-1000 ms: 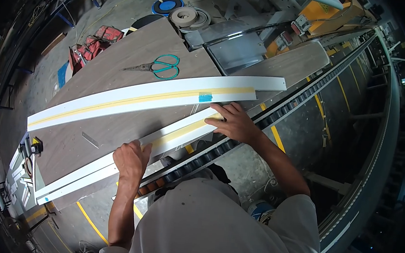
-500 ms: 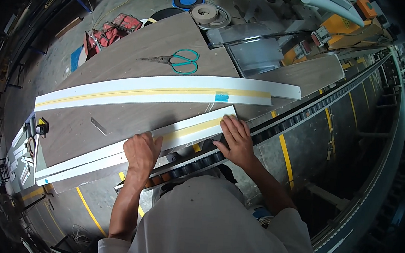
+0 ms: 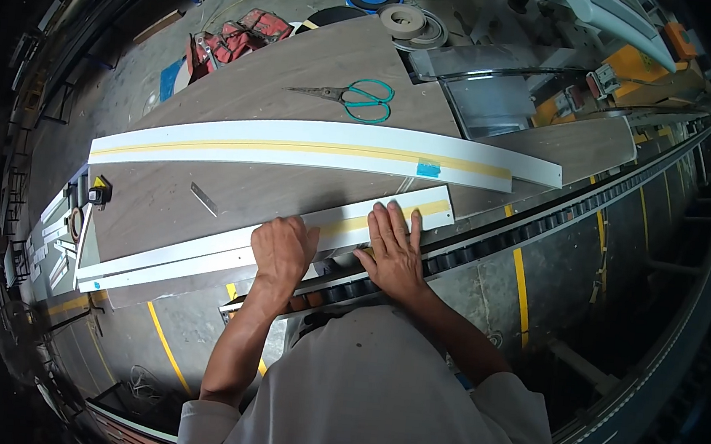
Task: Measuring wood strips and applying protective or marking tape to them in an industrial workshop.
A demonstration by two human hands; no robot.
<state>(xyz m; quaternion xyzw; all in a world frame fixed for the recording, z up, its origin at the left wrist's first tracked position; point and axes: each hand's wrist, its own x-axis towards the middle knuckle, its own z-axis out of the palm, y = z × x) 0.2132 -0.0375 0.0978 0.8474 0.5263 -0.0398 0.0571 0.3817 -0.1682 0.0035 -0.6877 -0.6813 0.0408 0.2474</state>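
Observation:
Two long white strips (image 3: pixel 192 253) lie side by side along the near edge of the brown tabletop. Yellow tape (image 3: pixel 347 224) runs along their right part, up to my left hand; left of that hand a dark gap shows between the strips. My left hand (image 3: pixel 281 251) is closed, knuckles up, over the strips. Whatever its fingers hold is hidden beneath it. Flat on the taped face, short of the strips' right end, rests my right hand (image 3: pixel 393 246), fingers outstretched. Behind lies another white pair (image 3: pixel 295 134) with a yellow taped line and a blue tape patch (image 3: pixel 428 170).
Green-handled scissors (image 3: pixel 368 100) and a small metal ruler (image 3: pixel 203 199) lie on the tabletop (image 3: pixel 291 189). A tape measure (image 3: pixel 99 191) sits at its left edge. Rolls of edging (image 3: pixel 403 21) stand at the back. A roller conveyor track (image 3: pixel 489 242) passes along the near right side.
My right hand has slid left along the yellow tape, away from the strips' right end, baring tape there. My left hand stays closed at about the same spot. The whole view has shifted.

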